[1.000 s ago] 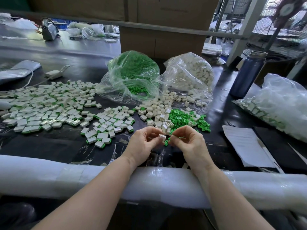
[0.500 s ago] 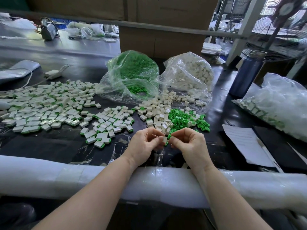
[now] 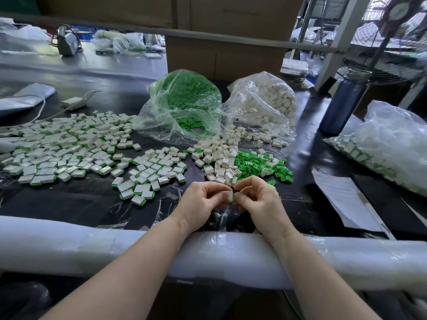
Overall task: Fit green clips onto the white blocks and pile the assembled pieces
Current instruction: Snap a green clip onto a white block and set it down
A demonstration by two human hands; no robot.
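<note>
Green-edged finished pieces already cover the surface's left side. Loose blocks and clips remain mid-surface. Near the front edge, left hand pinches a white block; right hand presses a green clip on.

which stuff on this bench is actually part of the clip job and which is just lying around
Part of the job:
- white block pinched by the left hand, green clip pressed on by the right hand
- loose green clips
- loose white blocks
- bag of clips
- bag of blocks
- finished pieces

Lying about:
- blue bottle
- paper sheet
- white charger
</note>
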